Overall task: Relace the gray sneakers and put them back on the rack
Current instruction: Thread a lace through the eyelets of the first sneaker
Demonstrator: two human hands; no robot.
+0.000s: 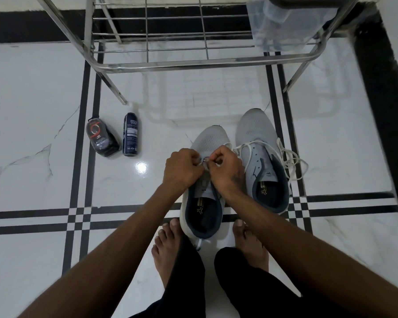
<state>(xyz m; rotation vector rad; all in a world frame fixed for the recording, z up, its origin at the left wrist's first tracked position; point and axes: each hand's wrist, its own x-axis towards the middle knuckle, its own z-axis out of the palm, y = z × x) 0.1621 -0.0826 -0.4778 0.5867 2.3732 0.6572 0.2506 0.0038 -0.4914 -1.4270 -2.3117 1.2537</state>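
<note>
White marble-look floor tiles point(32, 99) crossed by dark stripes fill the scene, and a steel rack point(170, 63) stands at the far edge. Left of the near sneaker point(205, 203), well apart from it, a dark pouch-like pack point(102, 138) lies on the floor with a navy spray can point(131, 134) just beside it; what either holds cannot be told. The near sneaker sits between the person's bare feet, toe toward the rack. Over its eyelets the left hand point(182, 171) is curled, pinching what seems to be the lace end, and the right hand point(225, 168) pinches a small lace loop point(205, 159) just beside it. Right of this shoe, nearly touching, the second sneaker point(262, 161) lies with its white lace point(287, 157) loose and spilling onto the floor beyond it. On the rack's far right, a clear plastic container point(285, 21) shows blurred contents. Both shoes look light, with soft mesh uppers; lifting by the firmer heel collar seems safest, since the limp lace would slip through fingers.
</note>
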